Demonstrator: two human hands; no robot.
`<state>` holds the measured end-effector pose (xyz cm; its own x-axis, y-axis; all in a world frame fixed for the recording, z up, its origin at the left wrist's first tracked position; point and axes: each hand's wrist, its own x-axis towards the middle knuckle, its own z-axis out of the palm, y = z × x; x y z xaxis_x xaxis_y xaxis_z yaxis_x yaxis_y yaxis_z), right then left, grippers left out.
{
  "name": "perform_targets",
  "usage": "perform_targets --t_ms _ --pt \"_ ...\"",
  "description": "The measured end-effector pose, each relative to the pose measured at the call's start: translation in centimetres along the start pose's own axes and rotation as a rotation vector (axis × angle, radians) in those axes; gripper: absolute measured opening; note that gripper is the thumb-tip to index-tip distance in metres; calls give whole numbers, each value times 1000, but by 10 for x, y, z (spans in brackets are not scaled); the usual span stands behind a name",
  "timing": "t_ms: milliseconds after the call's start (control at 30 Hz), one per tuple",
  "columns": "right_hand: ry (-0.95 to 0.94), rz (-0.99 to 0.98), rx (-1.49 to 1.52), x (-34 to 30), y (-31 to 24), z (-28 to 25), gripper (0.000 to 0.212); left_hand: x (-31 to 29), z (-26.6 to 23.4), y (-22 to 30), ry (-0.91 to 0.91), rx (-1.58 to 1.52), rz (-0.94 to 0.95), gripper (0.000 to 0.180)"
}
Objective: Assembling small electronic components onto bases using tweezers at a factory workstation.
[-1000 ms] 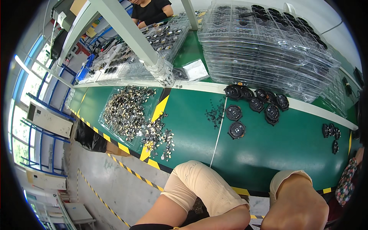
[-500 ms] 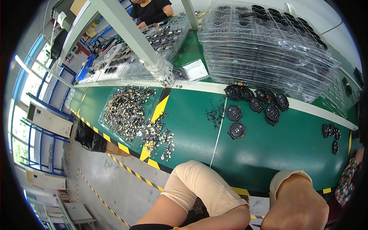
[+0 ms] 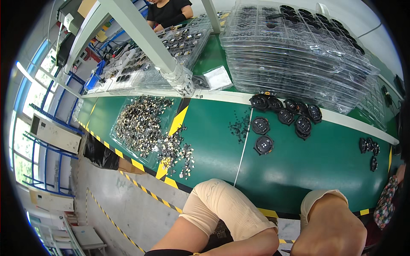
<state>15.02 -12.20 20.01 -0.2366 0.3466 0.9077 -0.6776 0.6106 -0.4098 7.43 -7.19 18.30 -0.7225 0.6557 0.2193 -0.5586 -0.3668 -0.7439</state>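
Both arms come in at the lower edge, each with a cream knitted sleeve. The left arm [image 3: 226,205] is bent sharply, its sleeved elbow at the bench's near edge. Bare skin shows on the right arm [image 3: 333,226] below its sleeve. Neither of my hands can be made out. Beyond the arms, round black watch bodies [image 3: 263,145] lie on the green bench [image 3: 205,149], several grouped at the back. Left of them are scattered tiny black parts [image 3: 239,128]. A heap of small metallic and black pieces [image 3: 143,123] fills a clear tray and spills over its right side.
Tall stacks of clear plastic trays [image 3: 294,64] stand behind the bench. A white post [image 3: 136,34] rises at the back left. A white packet [image 3: 218,78] lies beside it. Smaller dark parts [image 3: 368,146] sit far right, near another person's flowered sleeve [image 3: 385,202]. Another person [image 3: 168,13] works opposite.
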Motion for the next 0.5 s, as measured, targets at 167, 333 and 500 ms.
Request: perform_targets --t_ms 167,333,500 --pt "15 -30 6 -5 -3 -1 39 -4 -1 0 -15 15 2 27" --pt "17 -10 5 -2 -2 -1 38 -4 0 0 -2 28 16 27" --pt "48 -20 26 -1 -1 1 37 3 -1 2 2 27 28 27"
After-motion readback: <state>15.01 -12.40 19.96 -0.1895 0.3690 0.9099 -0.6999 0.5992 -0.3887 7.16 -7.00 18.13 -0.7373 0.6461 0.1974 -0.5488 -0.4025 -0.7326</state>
